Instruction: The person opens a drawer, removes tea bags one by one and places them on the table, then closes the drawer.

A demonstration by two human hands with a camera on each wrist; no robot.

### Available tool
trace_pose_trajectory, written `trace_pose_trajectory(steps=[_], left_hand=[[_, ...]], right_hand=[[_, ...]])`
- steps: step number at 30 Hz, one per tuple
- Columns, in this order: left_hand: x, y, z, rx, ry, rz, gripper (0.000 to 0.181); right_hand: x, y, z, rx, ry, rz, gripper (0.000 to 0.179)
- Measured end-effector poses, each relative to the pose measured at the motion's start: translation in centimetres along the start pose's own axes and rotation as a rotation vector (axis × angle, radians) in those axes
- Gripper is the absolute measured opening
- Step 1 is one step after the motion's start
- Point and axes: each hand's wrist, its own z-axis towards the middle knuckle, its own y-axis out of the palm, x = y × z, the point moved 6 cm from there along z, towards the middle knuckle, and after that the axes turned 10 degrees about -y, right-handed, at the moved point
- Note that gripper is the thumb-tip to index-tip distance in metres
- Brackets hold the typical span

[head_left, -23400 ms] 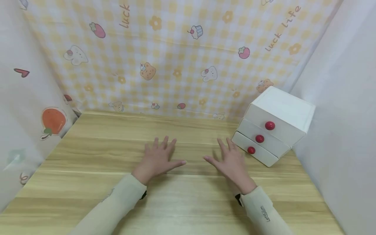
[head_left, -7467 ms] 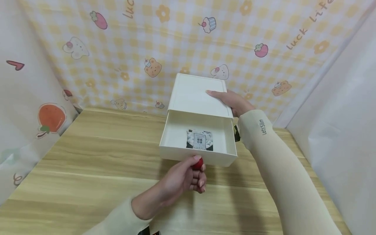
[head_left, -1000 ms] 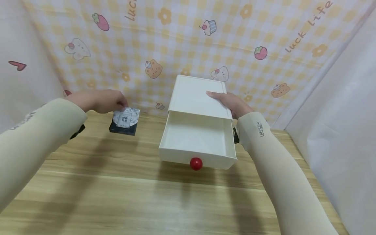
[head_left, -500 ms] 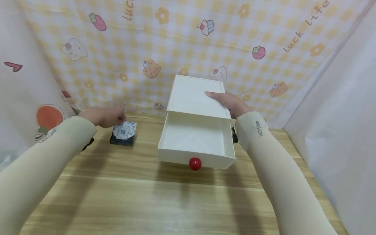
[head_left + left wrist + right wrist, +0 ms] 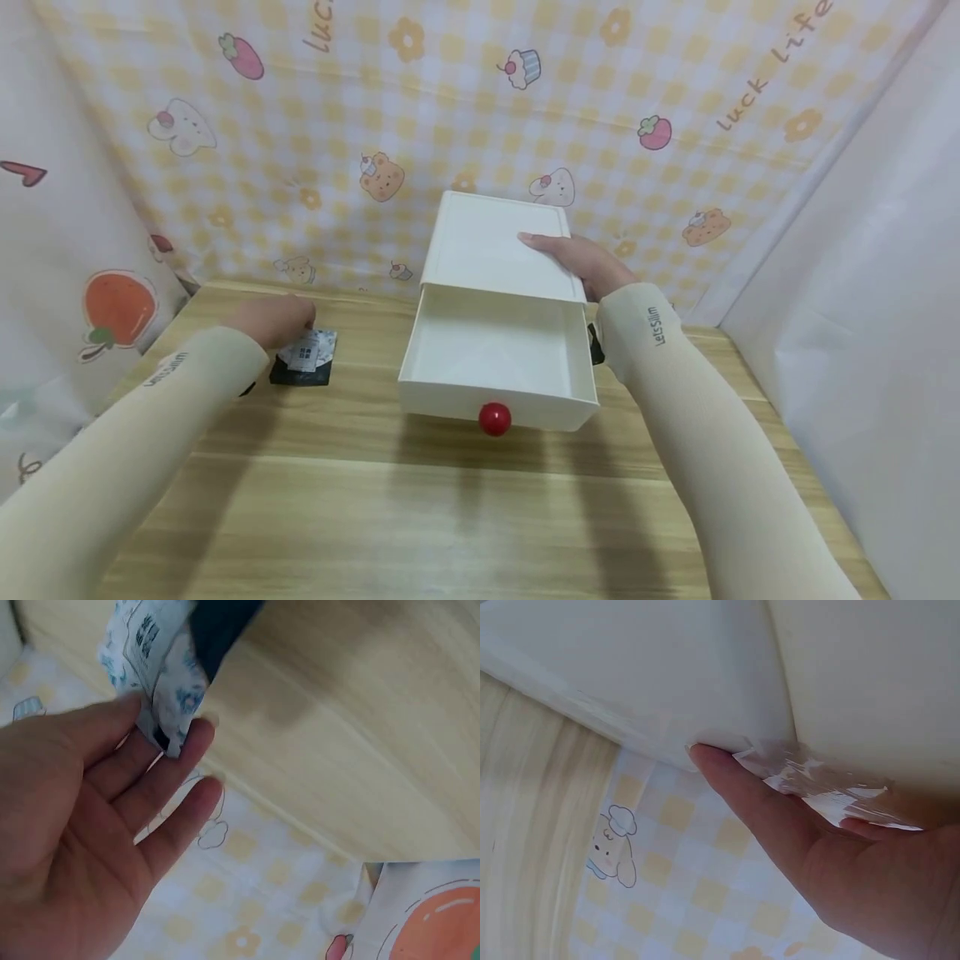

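Note:
On the left, my left hand (image 5: pixel 273 319) pinches one edge of a flat tea packet (image 5: pixel 303 358), patterned blue and white with a dark end. In the left wrist view, thumb and fingertips grip the packet (image 5: pixel 161 660) by its edge, low over the wooden table. My right hand (image 5: pixel 588 260) holds the white drawer box (image 5: pixel 498 246), thumb on its top and fingers down its right side. The top drawer (image 5: pixel 442 398) is pulled out with nothing in it. A red knob (image 5: pixel 495 419) is on its front. Lower drawers are hidden underneath.
A yellow-checked cloth (image 5: pixel 322 125) hangs behind the wooden table (image 5: pixel 360 517), close behind the drawer box. White cloth sides stand at left and right. Clear tape (image 5: pixel 817 780) sticks to the box near my right fingers.
Earlier the box stood shut at right, then my left hand held the knob with the packet inside. Over the last second the packet has come down toward the table; my right hand stays put.

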Motion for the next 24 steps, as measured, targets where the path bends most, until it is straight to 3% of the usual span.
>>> trace_pose_trajectory(steps=[3,11,14,19,24], left_hand=[[0.4,0.2,-0.3,0.073,0.048,0.075,0.011],[0.8,0.8,-1.0,0.176,0.096,0.094,0.012],[0.7,1.2,-0.8,0.211,0.094,0.102,0.013],[0.5,2.3,-0.5,0.244,0.084,0.199,0.010],[0.4,3.0,-0.5,0.240,0.023,0.257,0.009]], right_hand=[[0.0,0.1,0.0,-0.006,-0.009,-0.005,0.068],[0.0,-0.5,0.1,0.013,-0.009,-0.027,0.076],[0.0,-0.4,0.1,0.006,-0.011,-0.023,0.074],[0.2,-0.1,0.1,0.002,-0.008,-0.002,0.069],[0.1,-0.3,-0.1,0.018,-0.004,-0.028,0.074]])
